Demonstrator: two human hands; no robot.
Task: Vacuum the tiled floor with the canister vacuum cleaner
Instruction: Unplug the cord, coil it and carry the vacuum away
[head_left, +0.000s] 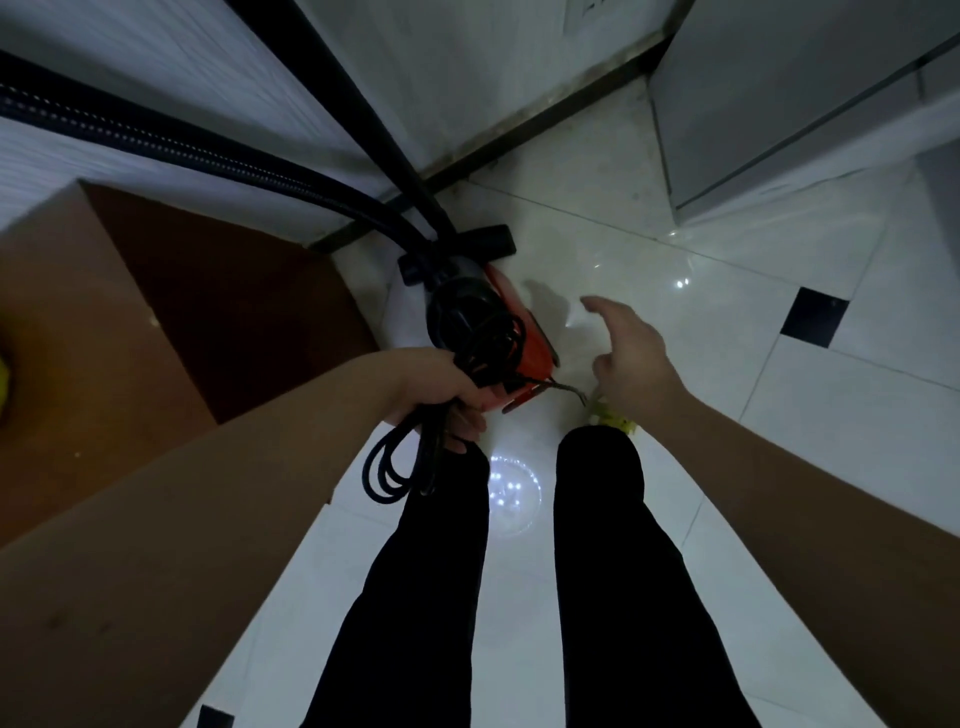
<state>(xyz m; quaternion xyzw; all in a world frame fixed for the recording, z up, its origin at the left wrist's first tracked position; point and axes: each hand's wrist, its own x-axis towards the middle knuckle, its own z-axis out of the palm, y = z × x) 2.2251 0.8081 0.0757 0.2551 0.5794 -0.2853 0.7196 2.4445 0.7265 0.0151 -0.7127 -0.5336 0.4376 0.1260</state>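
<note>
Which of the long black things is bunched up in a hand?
The power cord. The left hand grips its looped coils beside the red vacuum cleaner. The ribbed hose and the smooth wand run off untouched.

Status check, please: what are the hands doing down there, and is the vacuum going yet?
Left hand grips coiled power cord. Right hand open, free. Red vacuum cleaner on tiled floor, whether running can't be told. Cardboard box crowds left.

Red-and-black canister vacuum cleaner (524, 338) stands on glossy white tiled floor (779, 415); black hose (208, 156) attached.
</note>
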